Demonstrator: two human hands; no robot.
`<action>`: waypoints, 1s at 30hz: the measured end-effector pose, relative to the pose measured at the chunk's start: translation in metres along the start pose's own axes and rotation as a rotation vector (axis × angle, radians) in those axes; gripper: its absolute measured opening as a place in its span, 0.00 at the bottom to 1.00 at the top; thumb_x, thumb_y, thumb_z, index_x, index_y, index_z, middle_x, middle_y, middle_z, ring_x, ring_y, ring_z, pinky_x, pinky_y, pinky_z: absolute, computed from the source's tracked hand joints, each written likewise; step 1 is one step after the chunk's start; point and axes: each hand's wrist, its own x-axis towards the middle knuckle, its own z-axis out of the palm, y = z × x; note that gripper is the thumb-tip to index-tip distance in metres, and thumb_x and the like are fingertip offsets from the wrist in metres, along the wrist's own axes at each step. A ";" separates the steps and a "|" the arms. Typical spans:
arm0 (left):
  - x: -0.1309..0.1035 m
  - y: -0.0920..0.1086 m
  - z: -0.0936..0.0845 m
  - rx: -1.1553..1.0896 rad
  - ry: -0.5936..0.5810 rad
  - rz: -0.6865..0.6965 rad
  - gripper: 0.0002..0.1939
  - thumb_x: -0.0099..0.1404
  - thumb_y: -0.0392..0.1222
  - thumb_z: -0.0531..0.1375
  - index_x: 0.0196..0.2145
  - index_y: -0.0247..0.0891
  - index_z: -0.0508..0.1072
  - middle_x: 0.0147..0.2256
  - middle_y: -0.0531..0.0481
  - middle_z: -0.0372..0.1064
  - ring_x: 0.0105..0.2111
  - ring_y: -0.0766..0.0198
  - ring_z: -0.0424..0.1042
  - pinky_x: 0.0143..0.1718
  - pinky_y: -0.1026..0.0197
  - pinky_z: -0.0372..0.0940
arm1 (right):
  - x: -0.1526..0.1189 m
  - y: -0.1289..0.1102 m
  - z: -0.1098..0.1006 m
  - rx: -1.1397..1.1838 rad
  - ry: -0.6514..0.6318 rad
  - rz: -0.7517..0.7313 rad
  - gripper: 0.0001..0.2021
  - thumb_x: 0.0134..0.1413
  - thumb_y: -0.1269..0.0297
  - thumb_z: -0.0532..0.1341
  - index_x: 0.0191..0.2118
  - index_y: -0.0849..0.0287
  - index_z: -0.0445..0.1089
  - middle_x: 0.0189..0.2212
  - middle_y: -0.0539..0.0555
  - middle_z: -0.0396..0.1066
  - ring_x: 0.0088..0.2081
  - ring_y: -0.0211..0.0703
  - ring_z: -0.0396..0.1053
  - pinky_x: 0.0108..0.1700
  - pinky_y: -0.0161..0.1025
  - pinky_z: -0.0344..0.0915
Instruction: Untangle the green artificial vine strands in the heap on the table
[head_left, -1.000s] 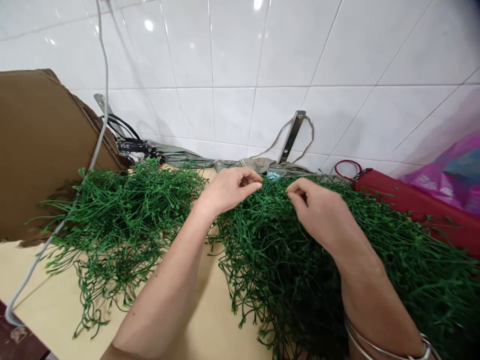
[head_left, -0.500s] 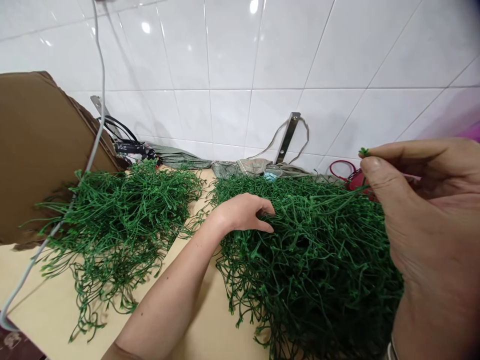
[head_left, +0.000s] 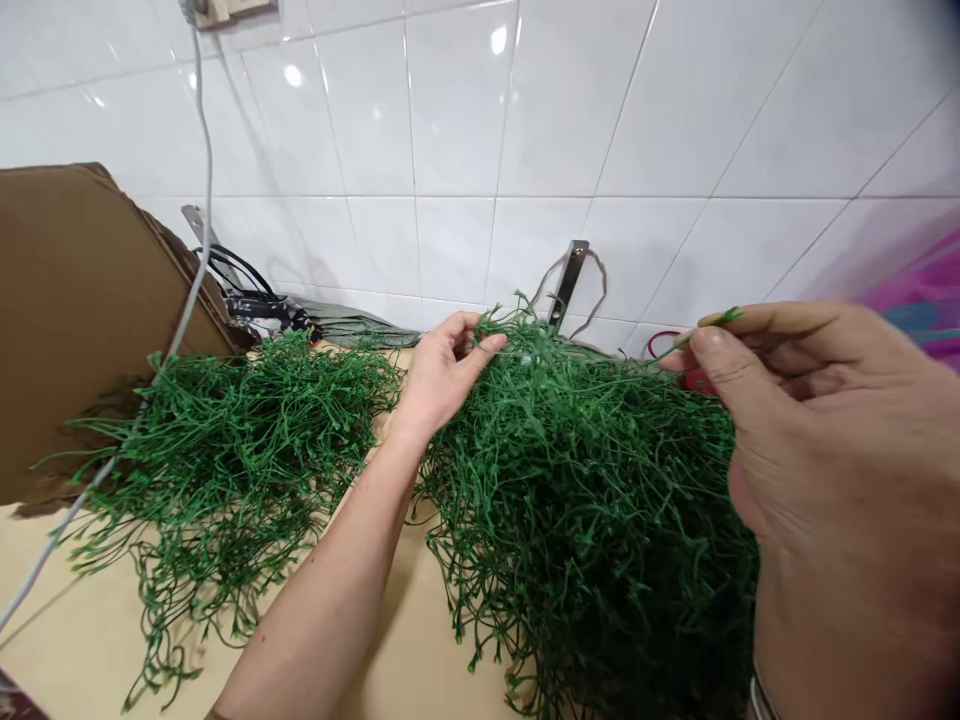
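Note:
A large heap of thin green plastic stems (head_left: 600, 480) covers the right half of the table. My left hand (head_left: 450, 370) is at the heap's upper left edge, thumb and fingers closed on a few green stems that rise above the pile. At the right, my right hand (head_left: 810, 430) pinches a green stem between thumb and forefinger, its small leafy tip showing above the fingers. A smaller heap of green stems (head_left: 247, 450) lies on the left.
A brown cardboard box (head_left: 75, 320) stands at the left, with a white cable (head_left: 204, 190) hanging before it. A metal bracket (head_left: 571, 280) is on the tiled wall (head_left: 465, 120). Grey-green cloth (head_left: 352, 325) lies along the wall; pink plastic (head_left: 930, 290) is at the right.
My left hand has moved up and slightly left, closing on stems and lifting them. My right hand has shifted a little left, still pinching its stem. The view has tilted slightly up.

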 end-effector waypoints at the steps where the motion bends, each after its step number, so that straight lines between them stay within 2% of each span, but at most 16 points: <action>1: 0.000 -0.001 0.000 0.046 0.049 -0.014 0.08 0.67 0.46 0.60 0.39 0.39 0.71 0.27 0.57 0.63 0.26 0.67 0.60 0.30 0.65 0.56 | 0.002 0.002 0.003 0.053 0.018 0.026 0.06 0.48 0.66 0.70 0.34 0.57 0.76 0.27 0.50 0.75 0.29 0.39 0.73 0.29 0.37 0.65; 4: -0.001 -0.005 0.001 0.229 0.087 -0.056 0.07 0.69 0.44 0.57 0.41 0.40 0.71 0.28 0.56 0.66 0.27 0.65 0.63 0.31 0.64 0.58 | 0.007 0.008 0.009 0.270 0.031 0.108 0.08 0.45 0.66 0.71 0.32 0.58 0.74 0.26 0.48 0.74 0.28 0.37 0.73 0.35 0.39 0.69; 7: -0.005 -0.008 0.003 0.291 -0.058 -0.053 0.07 0.63 0.38 0.62 0.40 0.40 0.74 0.31 0.53 0.73 0.32 0.61 0.70 0.37 0.61 0.64 | 0.010 0.010 0.011 0.424 0.052 0.158 0.10 0.44 0.66 0.72 0.33 0.59 0.72 0.26 0.49 0.75 0.30 0.38 0.73 0.40 0.40 0.71; 9: -0.008 -0.007 0.004 0.304 -0.171 -0.035 0.11 0.59 0.36 0.66 0.41 0.41 0.76 0.39 0.49 0.77 0.38 0.57 0.74 0.43 0.57 0.67 | 0.010 0.010 0.010 0.456 0.053 0.156 0.10 0.44 0.66 0.72 0.33 0.58 0.72 0.27 0.49 0.75 0.30 0.38 0.74 0.40 0.41 0.72; 12: -0.011 0.003 0.004 0.304 -0.270 0.011 0.16 0.60 0.35 0.65 0.47 0.41 0.76 0.51 0.45 0.75 0.50 0.54 0.73 0.54 0.52 0.65 | 0.011 0.011 0.009 0.460 0.033 0.149 0.08 0.46 0.66 0.70 0.33 0.57 0.72 0.28 0.49 0.76 0.31 0.37 0.74 0.41 0.40 0.72; 15: -0.012 0.022 0.001 0.207 -0.288 0.045 0.15 0.65 0.35 0.60 0.50 0.41 0.74 0.56 0.45 0.72 0.57 0.57 0.69 0.62 0.51 0.60 | 0.010 0.012 0.009 0.476 -0.016 0.140 0.06 0.50 0.67 0.69 0.34 0.56 0.72 0.30 0.49 0.77 0.33 0.37 0.75 0.42 0.38 0.72; 18: -0.015 0.042 0.002 -0.057 -0.281 -0.053 0.12 0.70 0.44 0.57 0.48 0.40 0.75 0.51 0.43 0.76 0.52 0.58 0.73 0.58 0.51 0.64 | 0.008 0.013 0.013 0.494 -0.089 0.107 0.05 0.51 0.67 0.68 0.34 0.55 0.72 0.30 0.48 0.78 0.34 0.38 0.76 0.44 0.40 0.73; 20: -0.018 0.051 0.006 -0.252 -0.362 -0.171 0.15 0.68 0.47 0.61 0.48 0.38 0.74 0.45 0.43 0.78 0.46 0.59 0.76 0.52 0.52 0.68 | 0.006 0.013 0.015 0.489 -0.141 0.078 0.05 0.52 0.68 0.68 0.34 0.54 0.72 0.31 0.47 0.78 0.35 0.38 0.76 0.45 0.41 0.73; 23: -0.023 0.054 0.015 -0.406 -0.471 -0.277 0.15 0.62 0.42 0.67 0.45 0.37 0.73 0.36 0.47 0.78 0.36 0.63 0.76 0.42 0.58 0.70 | 0.004 0.014 0.013 0.457 -0.272 0.023 0.04 0.54 0.67 0.67 0.35 0.54 0.72 0.32 0.47 0.78 0.37 0.39 0.77 0.45 0.40 0.73; 26: -0.026 0.049 0.018 -0.208 -0.504 -0.229 0.06 0.62 0.38 0.66 0.37 0.38 0.74 0.29 0.53 0.74 0.29 0.67 0.72 0.33 0.64 0.65 | 0.003 0.013 0.007 0.295 -0.382 -0.015 0.03 0.57 0.64 0.66 0.38 0.53 0.74 0.34 0.48 0.79 0.38 0.39 0.77 0.44 0.38 0.73; 30: -0.025 0.043 0.010 0.266 -0.627 -0.131 0.06 0.59 0.37 0.68 0.35 0.40 0.76 0.32 0.53 0.77 0.33 0.63 0.74 0.34 0.62 0.63 | 0.004 0.008 -0.004 0.005 -0.338 -0.039 0.08 0.57 0.57 0.65 0.41 0.51 0.75 0.35 0.48 0.80 0.39 0.42 0.78 0.42 0.40 0.73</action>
